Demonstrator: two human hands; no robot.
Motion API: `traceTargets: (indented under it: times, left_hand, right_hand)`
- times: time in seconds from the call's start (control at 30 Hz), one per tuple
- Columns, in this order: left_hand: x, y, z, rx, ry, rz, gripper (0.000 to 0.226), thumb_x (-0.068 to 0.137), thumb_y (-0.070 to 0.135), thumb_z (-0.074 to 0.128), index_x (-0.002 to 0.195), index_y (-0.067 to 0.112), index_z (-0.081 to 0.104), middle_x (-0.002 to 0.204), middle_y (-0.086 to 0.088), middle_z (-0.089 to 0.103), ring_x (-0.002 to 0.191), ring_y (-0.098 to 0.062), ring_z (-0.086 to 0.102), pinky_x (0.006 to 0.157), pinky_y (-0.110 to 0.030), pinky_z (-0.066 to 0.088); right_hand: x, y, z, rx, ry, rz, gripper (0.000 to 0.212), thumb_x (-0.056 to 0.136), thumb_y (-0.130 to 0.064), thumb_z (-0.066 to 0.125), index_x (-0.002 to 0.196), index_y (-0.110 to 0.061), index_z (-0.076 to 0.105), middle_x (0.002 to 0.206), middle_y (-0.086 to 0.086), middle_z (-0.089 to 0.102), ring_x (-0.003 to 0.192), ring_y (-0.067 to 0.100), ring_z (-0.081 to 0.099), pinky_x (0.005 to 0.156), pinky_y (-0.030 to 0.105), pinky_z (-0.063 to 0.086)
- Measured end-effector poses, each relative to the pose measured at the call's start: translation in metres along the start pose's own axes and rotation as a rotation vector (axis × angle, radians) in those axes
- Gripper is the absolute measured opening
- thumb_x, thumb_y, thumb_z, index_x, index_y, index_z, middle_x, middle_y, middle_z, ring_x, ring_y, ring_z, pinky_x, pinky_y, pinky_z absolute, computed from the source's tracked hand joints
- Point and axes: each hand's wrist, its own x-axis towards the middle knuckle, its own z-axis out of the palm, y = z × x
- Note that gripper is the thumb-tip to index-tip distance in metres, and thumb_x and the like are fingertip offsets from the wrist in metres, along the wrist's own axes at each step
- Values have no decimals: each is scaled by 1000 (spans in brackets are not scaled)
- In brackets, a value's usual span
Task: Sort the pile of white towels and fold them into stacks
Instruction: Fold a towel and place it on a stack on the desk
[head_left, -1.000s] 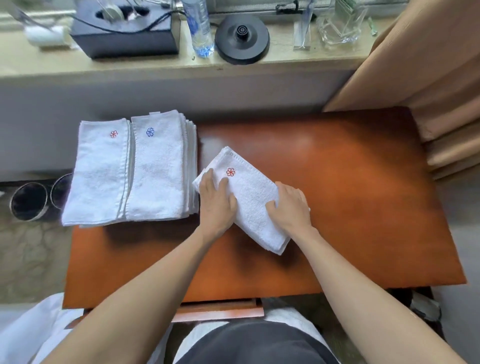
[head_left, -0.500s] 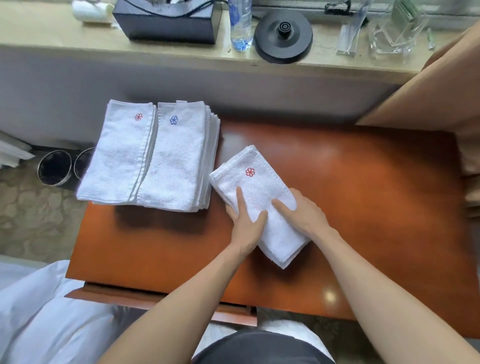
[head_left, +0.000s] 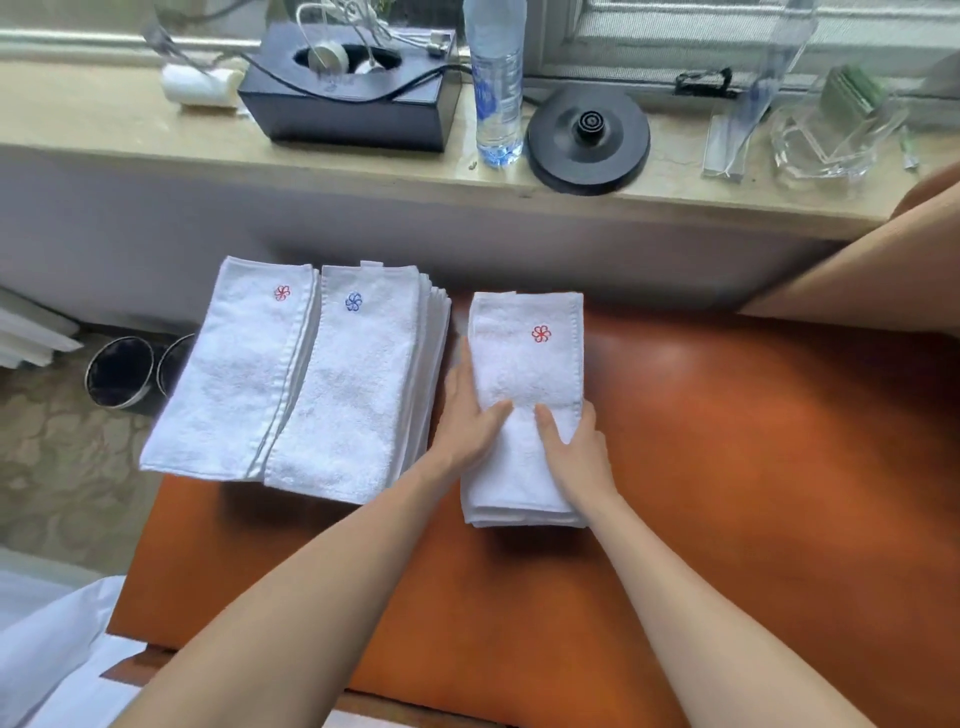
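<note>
A folded white towel with a red flower mark (head_left: 524, 374) lies lengthwise on the brown table (head_left: 753, 467). My left hand (head_left: 470, 421) holds its left edge, thumb on top and fingers along the side. My right hand (head_left: 574, 449) holds its right edge near the front, thumb on top. To the left stand two stacks of folded towels: one topped by a blue flower mark (head_left: 358, 384), and at the far left one topped by a red flower mark (head_left: 234, 379). Both stacks hang a little past the table's left edge.
Behind the table runs a stone sill with a black box (head_left: 348, 98), a water bottle (head_left: 496, 83), a round black kettle base (head_left: 587, 137) and clear glass items (head_left: 826, 135). Two dark bins (head_left: 122, 371) stand on the floor at left. White cloth (head_left: 47, 654) lies at lower left.
The red-marked towel has turned from a diagonal lie to straight, parallel with the stacks. Both hands have shifted from resting on top of it to holding its side edges.
</note>
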Motion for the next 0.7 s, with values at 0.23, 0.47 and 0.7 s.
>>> traceTargets:
  times: [0.23, 0.47, 0.7]
  left_hand:
    - [8, -8, -12, 95, 29, -109, 78, 105, 46, 46, 164, 35, -4, 166, -2, 32, 149, -23, 37, 114, -31, 28]
    - [5, 1, -27, 85, -59, -129, 81, 106, 41, 49, 165, 25, -5, 164, 3, 35, 146, -20, 41, 106, -22, 26]
    - [-31, 25, -57, 169, -58, 55, 50, 98, 6, 50, 147, 12, 45, 146, -2, 54, 124, 2, 47, 105, -10, 36]
  right_hand:
    - [12, -19, 30, 72, 1, 40, 87, 92, -77, 48, 160, -33, 16, 150, 14, 44, 139, 37, 41, 116, 48, 36]
    - [12, -21, 31, 67, 13, 15, 89, 90, -77, 52, 159, -28, 24, 149, 10, 50, 136, 34, 49, 115, 48, 40]
    - [-9, -42, 24, -154, 124, -83, 86, 101, -52, 52, 164, -12, 8, 164, 13, 25, 152, 32, 23, 123, 47, 25]
